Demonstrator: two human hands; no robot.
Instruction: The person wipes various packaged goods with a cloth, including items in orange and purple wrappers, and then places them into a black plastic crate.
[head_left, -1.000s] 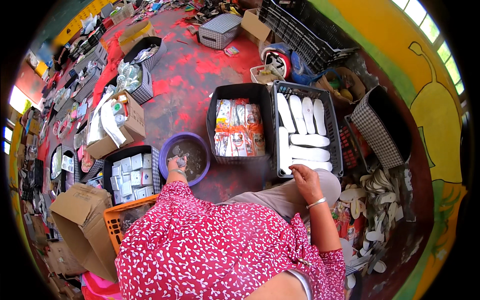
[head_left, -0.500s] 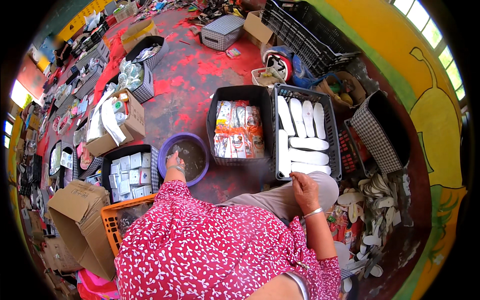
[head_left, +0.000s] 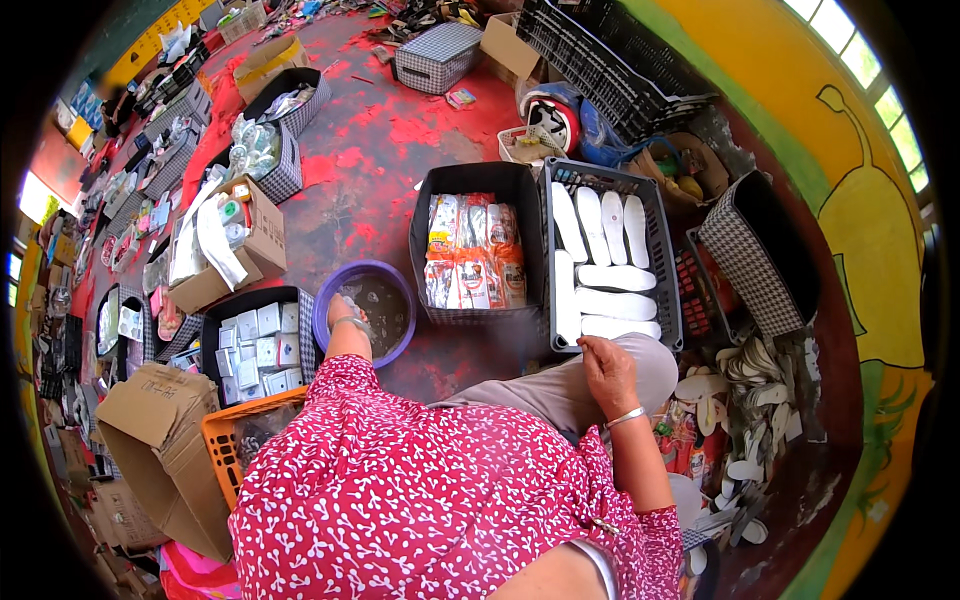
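My left hand (head_left: 345, 312) reaches down inside the rim of a purple basin (head_left: 322, 318), which holds murky water or small dark contents. Its fingers are too small and blurred to read. My right hand (head_left: 608, 372) rests over my bent knee, beside the near edge of a grey plastic crate (head_left: 668, 270). Thumb and fingertips are pressed together there; whether anything thin is between them is hidden. Several white insoles (head_left: 616, 304) lie in the crate, some lengthwise and some crosswise. Left of it, a black-lined bin (head_left: 440, 180) holds packaged goods (head_left: 473, 255) in orange and white wrappers.
Left of the basin, a fabric bin (head_left: 290, 295) contains small white boxes (head_left: 265, 350). An open cardboard box (head_left: 165, 430) and an orange crate (head_left: 222, 440) stand near my left side. Loose insoles (head_left: 765, 395) are heaped at the right, below a checked bin (head_left: 750, 250).
My left hand has shifted slightly up and left within the basin. My right hand stays by the crate, its fingertips a little higher. The whole view has tilted slightly.
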